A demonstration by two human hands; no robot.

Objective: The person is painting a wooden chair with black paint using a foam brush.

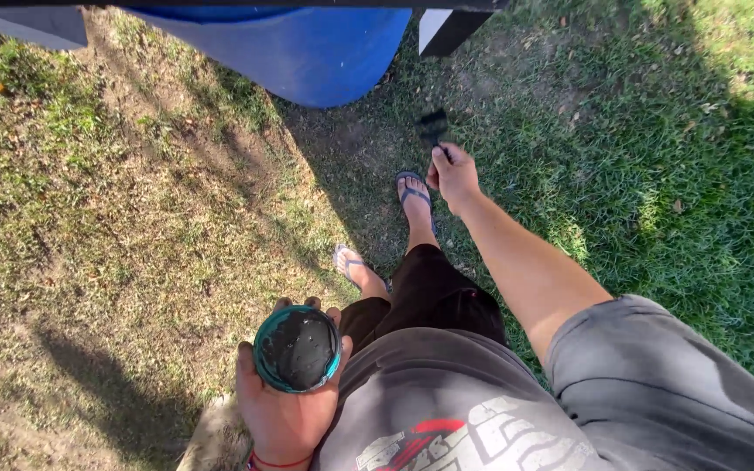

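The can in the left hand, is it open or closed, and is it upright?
Open and upright. The can has no lid; dark paint shows inside its teal rim, facing up. The left hand cups it from below.

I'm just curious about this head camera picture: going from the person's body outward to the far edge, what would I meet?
Left hand gripping a round teal paint pot → sandalled feet → right hand → dark paintbrush in its fingers → blue barrel.

Blue barrel [307,48] cut off by top edge. Paintbrush [434,129] blurred, handle hidden inside right hand [454,174]. Left hand [285,410] cropped at wrist by bottom edge, palm hidden under paint can [298,349].
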